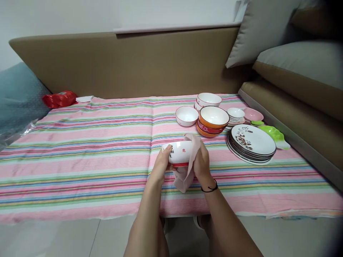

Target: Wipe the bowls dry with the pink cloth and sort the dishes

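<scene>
A pink fabric cloth with multicoloured stripes (pixel 80 142) spreads across the scene, with a long brown padded backrest (pixel 147 64) along its far side. To the right rises a stack of round white plates with dark rims (pixel 253 141), the top one bearing a brown floral pattern; just beyond its right side lies a bright green leaf-shaped dish (pixel 274 135). Farther and left of the plates, a stack of orange and red bowls (pixel 213 121) stands near a white red-rimmed bowl (pixel 187 116). At the near middle, above the striped fabric, is a white bowl with dark markings and a red band (pixel 179 151). The left hand (pixel 160 162) grips its left side; the right hand (pixel 203 160) presses a pale pink cloth (pixel 184 180) around its right side. A thin black bracelet (pixel 211 189) circles the right wrist.
</scene>
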Available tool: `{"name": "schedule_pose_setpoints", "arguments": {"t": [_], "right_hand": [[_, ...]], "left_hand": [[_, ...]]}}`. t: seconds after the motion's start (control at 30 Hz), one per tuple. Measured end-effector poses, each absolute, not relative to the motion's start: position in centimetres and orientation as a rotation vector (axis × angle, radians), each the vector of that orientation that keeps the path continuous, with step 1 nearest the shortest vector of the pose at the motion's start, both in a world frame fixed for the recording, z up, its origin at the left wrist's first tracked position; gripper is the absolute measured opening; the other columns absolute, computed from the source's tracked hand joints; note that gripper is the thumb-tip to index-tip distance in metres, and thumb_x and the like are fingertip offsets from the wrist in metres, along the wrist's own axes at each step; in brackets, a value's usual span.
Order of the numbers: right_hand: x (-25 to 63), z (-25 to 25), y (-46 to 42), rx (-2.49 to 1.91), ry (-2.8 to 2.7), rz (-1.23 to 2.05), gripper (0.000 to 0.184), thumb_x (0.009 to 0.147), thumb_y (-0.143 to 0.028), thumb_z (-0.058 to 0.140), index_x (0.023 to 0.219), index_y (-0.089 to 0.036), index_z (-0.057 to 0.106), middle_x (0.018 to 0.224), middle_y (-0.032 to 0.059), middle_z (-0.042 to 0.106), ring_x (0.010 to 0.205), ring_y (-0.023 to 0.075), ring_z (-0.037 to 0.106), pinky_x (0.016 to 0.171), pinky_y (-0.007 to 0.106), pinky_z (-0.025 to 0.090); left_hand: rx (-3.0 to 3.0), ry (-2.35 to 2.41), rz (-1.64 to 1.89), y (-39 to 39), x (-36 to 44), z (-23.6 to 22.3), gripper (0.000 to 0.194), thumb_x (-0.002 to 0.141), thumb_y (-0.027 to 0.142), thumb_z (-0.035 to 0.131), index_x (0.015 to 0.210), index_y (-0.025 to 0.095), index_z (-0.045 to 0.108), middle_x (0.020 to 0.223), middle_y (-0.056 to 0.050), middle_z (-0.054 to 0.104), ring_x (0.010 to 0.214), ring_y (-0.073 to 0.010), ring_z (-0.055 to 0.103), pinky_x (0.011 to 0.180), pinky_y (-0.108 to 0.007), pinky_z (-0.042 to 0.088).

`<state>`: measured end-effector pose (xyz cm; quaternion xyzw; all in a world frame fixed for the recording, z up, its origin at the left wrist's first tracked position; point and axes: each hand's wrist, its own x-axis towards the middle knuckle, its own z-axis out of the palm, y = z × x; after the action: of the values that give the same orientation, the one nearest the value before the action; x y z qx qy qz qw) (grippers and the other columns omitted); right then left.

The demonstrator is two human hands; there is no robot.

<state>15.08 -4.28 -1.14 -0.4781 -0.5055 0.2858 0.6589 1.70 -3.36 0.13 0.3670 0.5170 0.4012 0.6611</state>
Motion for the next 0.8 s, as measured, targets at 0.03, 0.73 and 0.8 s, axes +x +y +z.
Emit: {"name": "schedule_pose_setpoints", "arguments": {"t": [0.03, 0.73, 0.8], "right_hand": [[15.0, -1.2, -4.4, -1.11, -1.242, 0.565, 0.036, 0.093, -0.029, 0.036, 0.118, -0.022, 0.061, 0.122, 0.0075, 0.062, 0.114, 0.0229, 0.056, 0.101, 0.042, 0.043], [14.6, -2.1, -3.4, -1.435, -1.227, 0.442, 0.026, 0.082, -0.027, 0.038, 0.069, -0.02, 0.059, 0.07, 0.003, 0.058, 0.074, 0.0197, 0.054, 0.069, 0.032, 0.042], [14.7, -2.0, -3.3, -1.462, -1.239, 0.443, 0.028, 0.082, -0.029, 0.038, 0.062, -0.02, 0.055, 0.062, 0.0014, 0.054, 0.067, 0.018, 0.05, 0.062, 0.029, 0.039]], "left_hand": [[0.854, 1.232, 0.906, -3.4, 1.7, 0.1, 0.06, 0.07, 0.072, 0.058, 0.097, 0.019, 0.055, 0.074, -0.001, 0.056, 0.054, -0.0124, 0.053, 0.046, -0.025, 0.046], [1.138, 1.415, 0.81, -3.8, 2.2, -0.3, 0.07, 0.061, 0.068, 0.071, 0.106, 0.02, 0.047, 0.088, -0.007, 0.062, 0.072, -0.0214, 0.061, 0.052, -0.029, 0.044], [1.125, 1.38, 0.8, -3.7, 2.1, -0.6, 0.072, 0.062, 0.066, 0.072, 0.109, 0.019, 0.044, 0.093, -0.008, 0.061, 0.075, -0.0217, 0.061, 0.055, -0.029, 0.046]]}}
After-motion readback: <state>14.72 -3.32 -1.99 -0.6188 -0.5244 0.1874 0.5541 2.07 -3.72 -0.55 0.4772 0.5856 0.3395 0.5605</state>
